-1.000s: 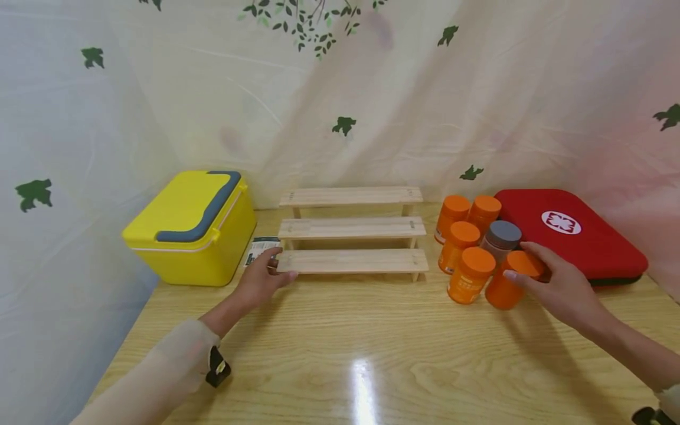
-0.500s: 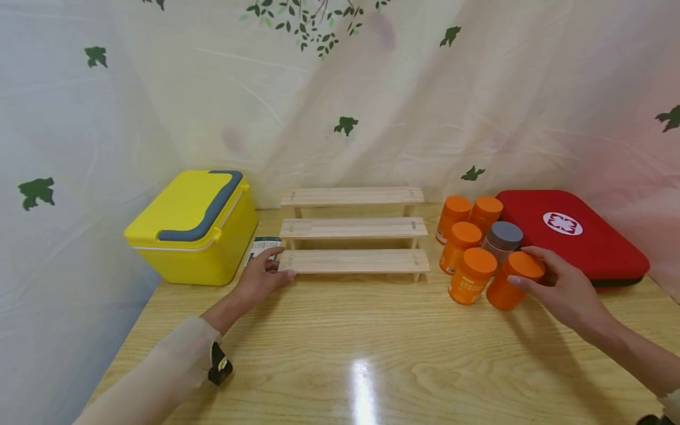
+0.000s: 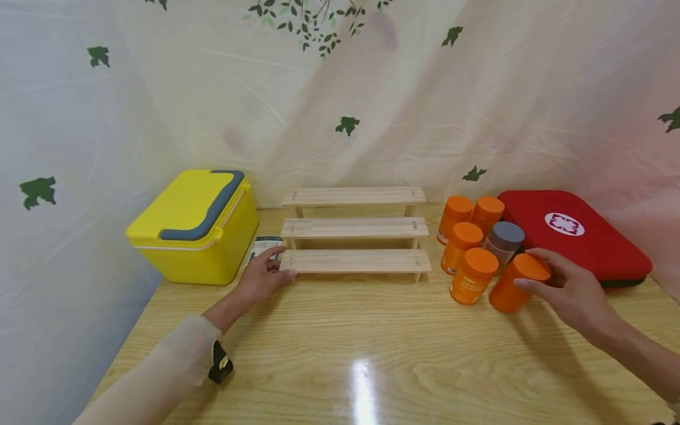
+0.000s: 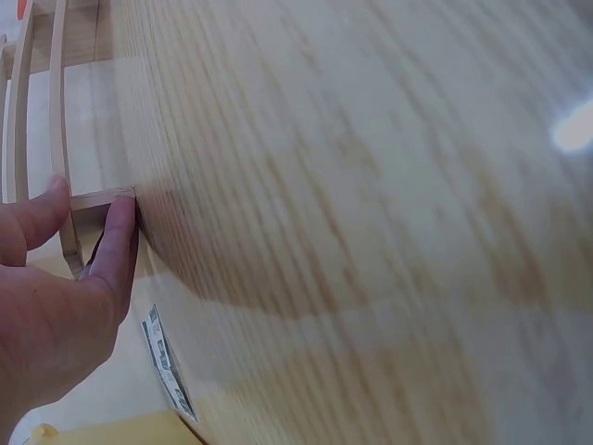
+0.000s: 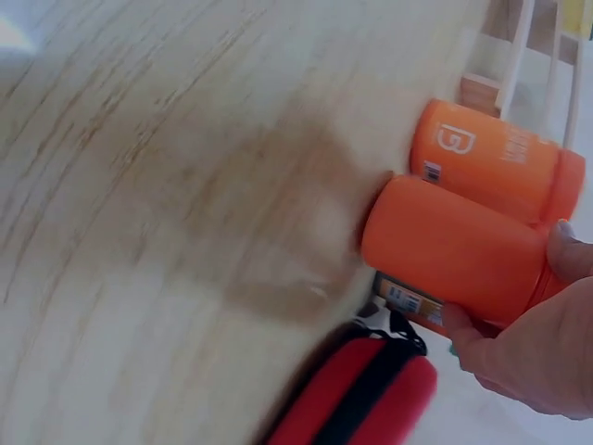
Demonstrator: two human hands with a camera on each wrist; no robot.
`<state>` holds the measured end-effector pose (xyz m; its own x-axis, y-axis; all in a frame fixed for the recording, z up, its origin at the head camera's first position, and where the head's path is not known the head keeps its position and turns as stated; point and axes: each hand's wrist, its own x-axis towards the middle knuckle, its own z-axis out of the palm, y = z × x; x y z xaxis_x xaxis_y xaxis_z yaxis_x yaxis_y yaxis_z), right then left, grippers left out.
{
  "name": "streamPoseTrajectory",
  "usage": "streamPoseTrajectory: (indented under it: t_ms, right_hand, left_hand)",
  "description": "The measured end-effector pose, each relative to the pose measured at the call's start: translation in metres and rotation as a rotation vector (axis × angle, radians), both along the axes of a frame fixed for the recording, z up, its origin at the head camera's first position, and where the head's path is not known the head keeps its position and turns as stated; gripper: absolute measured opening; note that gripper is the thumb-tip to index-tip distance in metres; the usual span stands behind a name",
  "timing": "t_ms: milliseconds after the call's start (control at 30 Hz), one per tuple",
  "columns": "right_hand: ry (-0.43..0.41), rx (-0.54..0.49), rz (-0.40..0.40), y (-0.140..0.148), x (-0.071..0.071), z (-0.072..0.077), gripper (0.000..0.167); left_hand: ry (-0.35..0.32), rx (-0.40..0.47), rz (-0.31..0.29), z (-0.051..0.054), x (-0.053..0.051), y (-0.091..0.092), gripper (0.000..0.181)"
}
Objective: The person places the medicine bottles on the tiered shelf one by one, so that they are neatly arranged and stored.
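Observation:
A three-step wooden rack (image 3: 355, 261) stands mid-table. At the left end of its lowest step, the left hand (image 3: 258, 282) grips the board, its thumb in front; the left wrist view shows that hand (image 4: 69, 287) with thumb and fingers around the rack's end (image 4: 102, 197). The right hand (image 3: 579, 295) holds an orange bottle (image 3: 511, 289) near its cap, the bottle tilted. In the right wrist view the hand (image 5: 533, 338) pinches this bottle (image 5: 454, 243) beside another orange bottle (image 5: 491, 153). Several orange bottles (image 3: 470, 283) and a grey-capped one (image 3: 506, 235) stand close by.
A yellow box (image 3: 186, 206) with a blue-grey handle stands at the left, a printed card (image 3: 264, 245) between it and the rack. Behind the bottles at the right lies a red case (image 3: 579, 236) with a white emblem. A patterned cloth (image 3: 319, 88) hangs behind the table.
The right hand has shifted slightly right, and the bottle in it now leans more, its cap farther from the grey-capped bottle. The left hand keeps its place on the rack.

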<state>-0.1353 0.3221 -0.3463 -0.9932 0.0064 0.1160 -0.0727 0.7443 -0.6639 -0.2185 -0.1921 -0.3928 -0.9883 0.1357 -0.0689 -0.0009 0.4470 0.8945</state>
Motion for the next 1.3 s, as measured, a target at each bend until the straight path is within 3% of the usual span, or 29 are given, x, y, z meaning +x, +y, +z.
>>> streamPoseTrajectory:
  t_ms: [300, 433, 567, 667, 767, 933, 1100, 1300]
  right_hand:
    - [0.061, -0.044, -0.043, 0.002, 0.004, 0.030, 0.066]
    - [0.086, -0.068, -0.032, -0.001, 0.003, 0.047, 0.067]
    - [0.112, -0.120, 0.029, -0.004, 0.000, 0.063, 0.060]
    - [0.115, -0.215, 0.099, -0.006, -0.004, 0.072, 0.051]
    - [0.106, -0.265, 0.112, -0.007, -0.008, 0.082, 0.047]
    - [0.121, -0.190, 0.069, -0.016, -0.015, 0.103, 0.043]
    - [0.103, -0.193, 0.111, -0.029, -0.024, 0.117, 0.050]
    - [0.105, -0.276, 0.233, -0.054, -0.044, 0.125, 0.047]
  left_hand:
    - [-0.010, 0.018, -0.001, 0.000, 0.001, 0.001, 0.064]
    - [-0.008, 0.012, -0.005, 0.000, 0.000, 0.000, 0.064]
    - [0.003, -0.008, 0.002, -0.001, -0.001, 0.000, 0.064]
    - [0.006, -0.010, 0.000, -0.002, -0.002, 0.000, 0.063]
    - [0.001, 0.005, -0.003, -0.002, -0.001, 0.000, 0.064]
    - [-0.004, 0.033, -0.003, -0.002, 0.000, -0.001, 0.064]
    - [-0.004, 0.036, -0.001, -0.001, -0.001, -0.001, 0.063]
    - [-0.008, 0.016, 0.018, -0.002, -0.002, 0.000, 0.063]
